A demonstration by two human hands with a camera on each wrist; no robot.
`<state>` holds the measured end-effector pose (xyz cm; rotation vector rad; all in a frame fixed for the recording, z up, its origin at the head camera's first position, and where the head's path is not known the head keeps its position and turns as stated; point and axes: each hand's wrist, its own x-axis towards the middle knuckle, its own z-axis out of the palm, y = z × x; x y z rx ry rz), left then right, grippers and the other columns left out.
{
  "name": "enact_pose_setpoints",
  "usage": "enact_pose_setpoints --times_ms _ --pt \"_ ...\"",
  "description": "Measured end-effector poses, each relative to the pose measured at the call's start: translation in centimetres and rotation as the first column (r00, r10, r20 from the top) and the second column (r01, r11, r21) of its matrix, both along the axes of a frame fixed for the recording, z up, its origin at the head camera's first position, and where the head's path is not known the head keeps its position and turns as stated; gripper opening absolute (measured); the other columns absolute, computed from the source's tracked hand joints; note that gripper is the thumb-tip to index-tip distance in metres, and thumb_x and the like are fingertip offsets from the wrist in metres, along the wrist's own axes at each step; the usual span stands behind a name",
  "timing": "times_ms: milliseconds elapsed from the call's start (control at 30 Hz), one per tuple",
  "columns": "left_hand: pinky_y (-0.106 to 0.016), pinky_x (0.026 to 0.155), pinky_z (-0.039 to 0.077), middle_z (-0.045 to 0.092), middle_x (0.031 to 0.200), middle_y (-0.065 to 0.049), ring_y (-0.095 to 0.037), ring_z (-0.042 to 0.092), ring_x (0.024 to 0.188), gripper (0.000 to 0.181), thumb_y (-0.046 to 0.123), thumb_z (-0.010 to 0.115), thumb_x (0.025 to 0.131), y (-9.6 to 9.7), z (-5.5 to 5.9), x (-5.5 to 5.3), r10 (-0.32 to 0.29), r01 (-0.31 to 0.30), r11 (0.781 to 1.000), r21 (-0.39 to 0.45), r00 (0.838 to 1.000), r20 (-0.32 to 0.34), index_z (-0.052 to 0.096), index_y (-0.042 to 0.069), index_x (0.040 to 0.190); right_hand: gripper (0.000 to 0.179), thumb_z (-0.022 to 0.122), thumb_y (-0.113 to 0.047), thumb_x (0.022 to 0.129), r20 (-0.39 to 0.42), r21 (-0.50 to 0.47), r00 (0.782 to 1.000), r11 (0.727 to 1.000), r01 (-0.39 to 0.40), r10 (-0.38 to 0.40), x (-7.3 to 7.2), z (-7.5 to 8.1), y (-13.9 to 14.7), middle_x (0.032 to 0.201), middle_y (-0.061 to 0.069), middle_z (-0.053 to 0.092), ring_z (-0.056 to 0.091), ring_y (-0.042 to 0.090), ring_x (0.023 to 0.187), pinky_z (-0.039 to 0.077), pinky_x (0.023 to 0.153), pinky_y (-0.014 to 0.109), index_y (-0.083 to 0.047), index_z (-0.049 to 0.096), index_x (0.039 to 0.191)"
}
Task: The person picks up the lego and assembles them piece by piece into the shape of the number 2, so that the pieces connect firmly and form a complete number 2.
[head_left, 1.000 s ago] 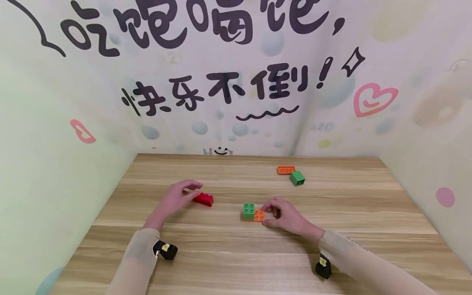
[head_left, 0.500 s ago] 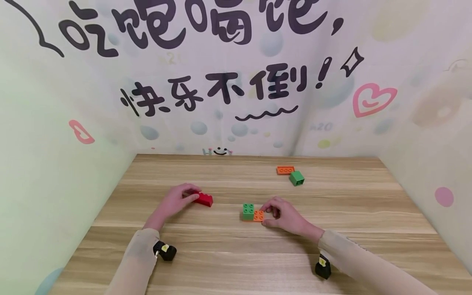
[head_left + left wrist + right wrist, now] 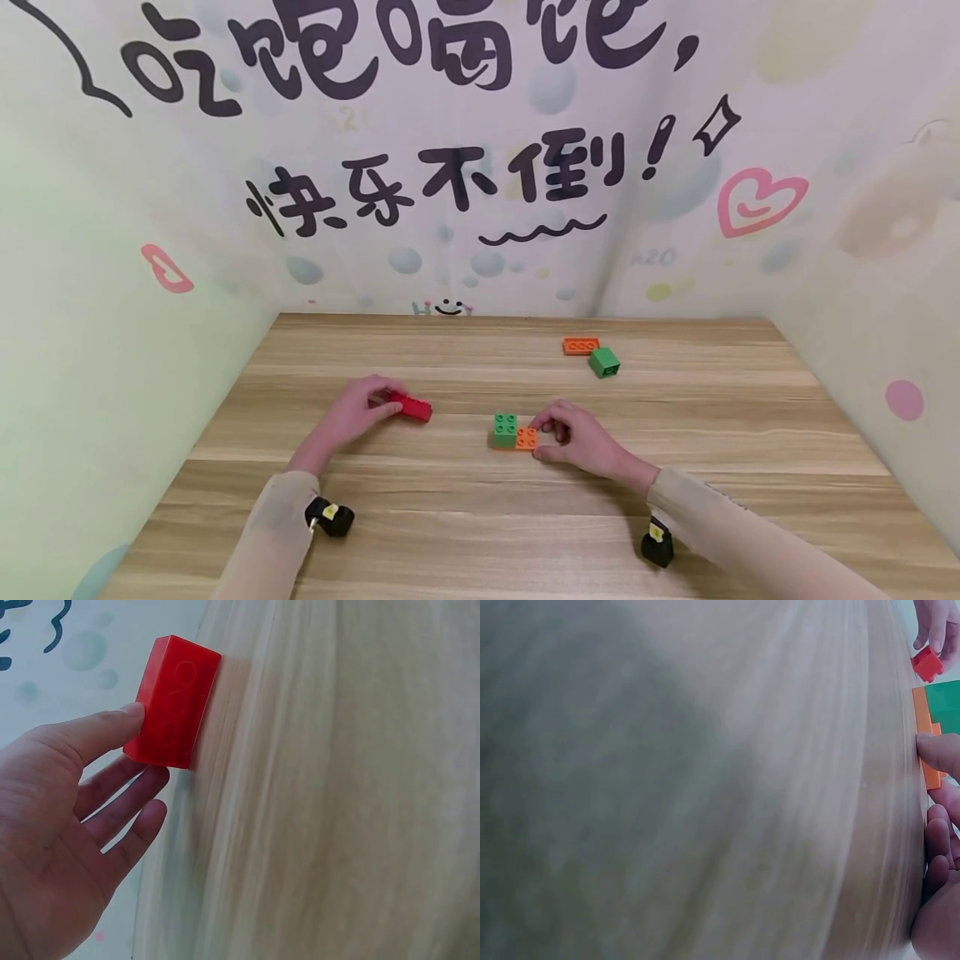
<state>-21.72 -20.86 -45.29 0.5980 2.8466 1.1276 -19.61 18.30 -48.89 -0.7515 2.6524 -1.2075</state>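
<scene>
My left hand pinches one end of a long red toy brick between thumb and fingers. The left wrist view shows the brick with its underside and inner rings facing the camera, tilted close over the wood. At the table's middle, my right hand holds the right end of a flat orange brick with thumb and fingers. A square green brick sits on that orange brick's left half, and orange studs show to its right. In the right wrist view, the thumb presses the orange brick's side.
Toward the back right lie a second orange brick, hollow side up, and another green brick on its side, close together. The wooden table ends at a printed backdrop behind and at the sides.
My left hand has closed its fingers and thumb on the red brick's end and tilted the brick. The right hand and the orange and green bricks stay in place.
</scene>
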Motion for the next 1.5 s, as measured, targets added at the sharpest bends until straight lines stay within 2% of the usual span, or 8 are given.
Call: enact_pose_setpoints --times_ms 233,567,1000,1333,1500 --pt "-0.046 0.086 0.057 0.068 0.112 -0.016 -0.029 0.067 0.099 0.025 0.006 0.073 0.088 -0.5 -0.2 0.4 -0.023 0.023 1.0 0.017 1.0 0.008 0.068 0.005 0.112 0.031 0.082 -0.03 0.082 -0.002 -0.007 1.0 1.0 -0.008 0.008 0.1 0.1 0.0 0.094 -0.001 0.056 0.046 0.01 0.078 0.042 0.066 0.019 -0.023 0.068 0.108" --pt "-0.04 0.084 0.058 0.067 0.112 -0.015 -0.025 0.065 0.097 0.037 0.002 0.077 0.082 -0.5 0.0 1.0 -0.05 0.05 0.999 -0.005 0.997 0.053 0.067 0.003 0.117 0.031 0.082 -0.027 0.082 0.001 -0.008 1.0 1.0 -0.007 0.007 0.2 0.3 0.0 0.095 0.0 0.056 0.047 0.01 0.077 0.043 0.066 0.019 -0.021 0.068 0.109" --pt "-0.042 0.086 0.058 0.067 0.112 -0.017 -0.026 0.064 0.098 0.039 -0.001 0.074 0.083 -1.2 -0.2 0.6 -0.091 0.091 0.996 -0.003 0.991 0.094 0.065 0.001 0.121 0.031 0.081 -0.028 0.082 0.003 -0.007 1.0 1.0 -0.007 0.007 0.2 0.3 0.0 0.095 0.0 0.056 0.047 0.01 0.078 0.043 0.067 0.019 -0.021 0.068 0.109" --pt "-0.038 0.083 0.06 0.066 0.11 -0.02 -0.027 0.065 0.096 0.035 -0.003 0.075 0.082 -1.4 -0.3 0.6 -0.092 0.089 0.995 0.036 0.991 0.097 0.065 -0.002 0.116 0.031 0.081 -0.028 0.082 -0.007 -0.002 1.0 1.0 -0.011 0.011 0.2 0.5 -0.1 0.095 -0.002 0.056 0.047 0.009 0.078 0.043 0.067 0.019 -0.021 0.068 0.11" --pt "-0.037 0.083 0.06 0.067 0.11 -0.019 -0.026 0.066 0.096 0.035 -0.002 0.075 0.082 -1.3 -0.2 0.8 -0.078 0.075 0.997 0.029 0.993 0.09 0.065 -0.002 0.116 0.03 0.081 -0.027 0.082 0.0 -0.004 1.0 1.0 -0.002 0.002 0.3 0.5 -0.1 0.095 -0.002 0.056 0.047 0.01 0.078 0.042 0.067 0.019 -0.023 0.068 0.109"
